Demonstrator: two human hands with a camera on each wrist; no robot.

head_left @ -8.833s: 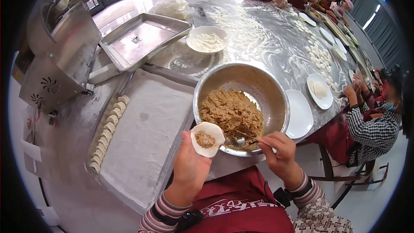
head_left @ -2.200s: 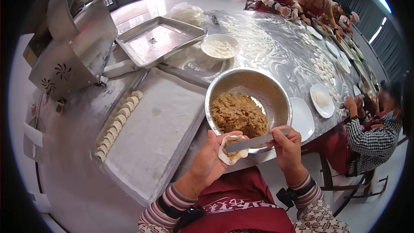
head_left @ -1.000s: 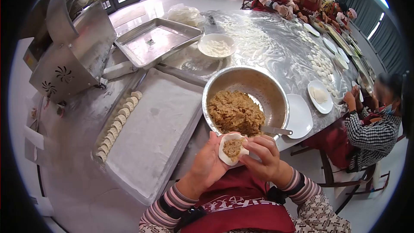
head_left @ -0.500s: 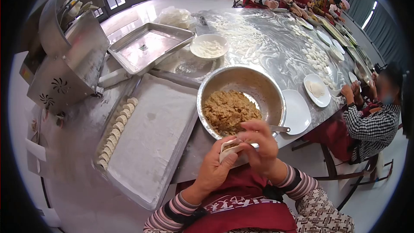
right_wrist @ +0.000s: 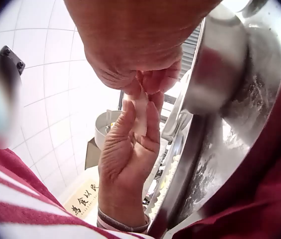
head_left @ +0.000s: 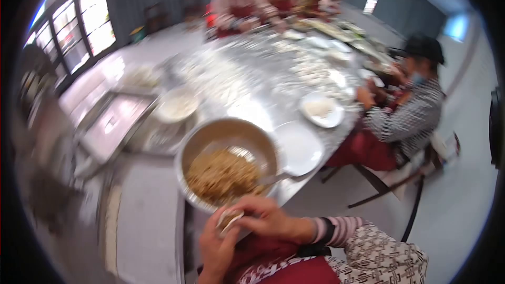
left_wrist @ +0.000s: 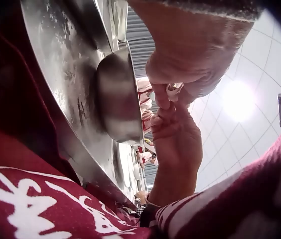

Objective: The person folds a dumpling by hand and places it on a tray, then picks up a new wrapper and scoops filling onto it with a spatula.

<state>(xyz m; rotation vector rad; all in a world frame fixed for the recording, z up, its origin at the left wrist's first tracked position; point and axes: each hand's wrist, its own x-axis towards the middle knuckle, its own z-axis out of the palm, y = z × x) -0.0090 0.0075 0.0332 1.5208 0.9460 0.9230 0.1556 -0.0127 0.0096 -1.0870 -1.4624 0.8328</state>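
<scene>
In front of the apron, my left hand [head_left: 216,246] holds a half-folded dumpling [head_left: 229,220], brown filling showing between its dough edges. My right hand [head_left: 267,217] pinches the wrapper's edge from the other side. In the right wrist view the pale dough [right_wrist: 140,115] stands between the fingers of both hands. Just beyond them is a large steel bowl [head_left: 185,138] of brown minced filling [head_left: 221,174]. A flat metal spatula [head_left: 275,178] leans on the bowl's right rim, its blade end in the filling. The head view is blurred.
Left of the bowl lies a paper-lined tray [head_left: 147,215] with a row of dumplings [head_left: 112,226]. Behind it are a steel tray [head_left: 113,126] and a flour bowl [head_left: 178,105]. White plates [head_left: 299,150] stand right. A seated person [head_left: 405,115] works at the table's right side.
The right hand spread filling with the spatula, left it in the bowl, and took the wrapper's edge. The wrapper went from flat to folded. The head view has swung right.
</scene>
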